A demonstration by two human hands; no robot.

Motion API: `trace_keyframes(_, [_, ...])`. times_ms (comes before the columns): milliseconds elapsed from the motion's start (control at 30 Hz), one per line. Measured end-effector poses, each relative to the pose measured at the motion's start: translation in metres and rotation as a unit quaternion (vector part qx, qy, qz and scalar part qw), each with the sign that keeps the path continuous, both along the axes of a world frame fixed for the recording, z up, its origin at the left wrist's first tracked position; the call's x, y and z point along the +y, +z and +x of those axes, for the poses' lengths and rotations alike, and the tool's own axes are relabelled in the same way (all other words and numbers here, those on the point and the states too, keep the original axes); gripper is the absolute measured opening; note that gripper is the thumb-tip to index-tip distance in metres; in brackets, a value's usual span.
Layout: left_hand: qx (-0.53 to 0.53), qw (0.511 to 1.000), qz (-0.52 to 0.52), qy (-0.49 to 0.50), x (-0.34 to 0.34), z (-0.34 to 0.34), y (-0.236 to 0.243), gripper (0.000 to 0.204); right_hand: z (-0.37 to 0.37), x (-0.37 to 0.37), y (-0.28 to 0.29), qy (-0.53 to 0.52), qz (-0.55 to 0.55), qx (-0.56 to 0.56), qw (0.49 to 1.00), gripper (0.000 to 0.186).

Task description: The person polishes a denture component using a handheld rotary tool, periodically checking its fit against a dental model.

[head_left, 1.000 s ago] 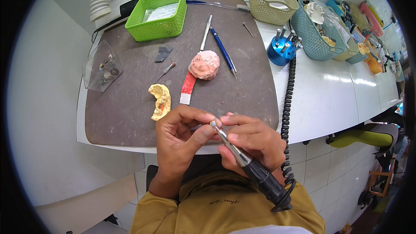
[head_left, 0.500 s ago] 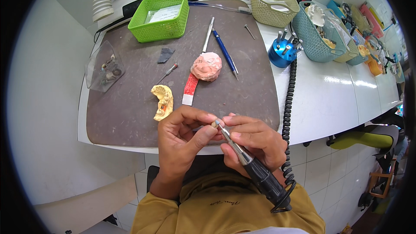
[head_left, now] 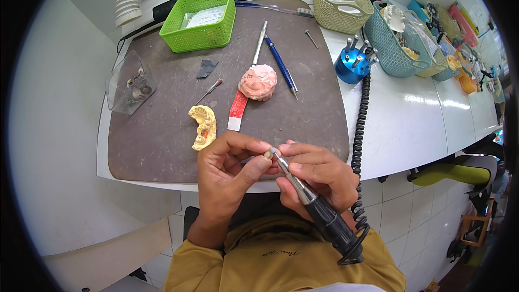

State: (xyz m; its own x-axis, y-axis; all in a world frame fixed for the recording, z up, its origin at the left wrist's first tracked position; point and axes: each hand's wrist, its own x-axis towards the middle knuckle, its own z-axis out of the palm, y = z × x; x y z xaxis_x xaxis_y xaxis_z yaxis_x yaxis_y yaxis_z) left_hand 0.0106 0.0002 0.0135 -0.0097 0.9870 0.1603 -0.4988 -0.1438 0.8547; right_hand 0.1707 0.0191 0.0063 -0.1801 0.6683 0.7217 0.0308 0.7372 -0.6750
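My left hand (head_left: 230, 178) pinches a small tooth-coloured piece (head_left: 267, 155) between thumb and index finger. My right hand (head_left: 319, 176) is closed round a black and silver rotary handpiece (head_left: 327, 217), whose small pale-blue tip (head_left: 273, 151) is at the piece, touching or very close. Just beyond my hands lie a yellow dental cast (head_left: 202, 127) and a pink cast (head_left: 258, 83) on a red and white strip (head_left: 238, 108). A blue mechanical pencil (head_left: 278, 62), a silver tool (head_left: 260, 40) and a small screwdriver (head_left: 210, 91) lie on the dark mat (head_left: 151, 146).
A green basket (head_left: 197, 35), clear container (head_left: 130, 84) and white suction hose (head_left: 128, 2) are left and back. A blue bur holder (head_left: 350, 69), coiled cord (head_left: 359, 140) and several baskets (head_left: 340, 19) are right. A yellow-green chair (head_left: 443, 173) stands beyond the desk edge.
The view has shifted slightly since one second ago. The tooth-coloured piece now shows more beside the handpiece's tip, and both hands have made small adjustments, keeping their grips.
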Motion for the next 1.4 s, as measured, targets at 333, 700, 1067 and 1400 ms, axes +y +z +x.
trace_keyframes(333, [0.001, 1.0, 0.009, -0.005, 0.0006, -0.0001, -0.0008, 0.012, 0.0014, 0.0018, 0.0028, 0.005, 0.026, -0.014, 1.0, 0.04])
trace_keyframes(700, [0.016, 1.0, -0.015, 0.008, -0.0008, 0.0005, 0.001, 0.012, -0.0024, 0.0017, 0.0043, -0.012, 0.023, 0.007, 1.0, 0.032])
trace_keyframes(1067, [-0.006, 1.0, -0.005, 0.006, -0.0007, 0.0005, 0.0005, 0.008, 0.0008, 0.0001, -0.0009, 0.006, 0.012, 0.0, 1.0, 0.042])
trace_keyframes(1400, [0.017, 1.0, -0.01, 0.015, -0.0009, 0.0026, 0.0025, 0.009, -0.0021, 0.0023, 0.0028, -0.003, 0.031, 0.003, 1.0, 0.032])
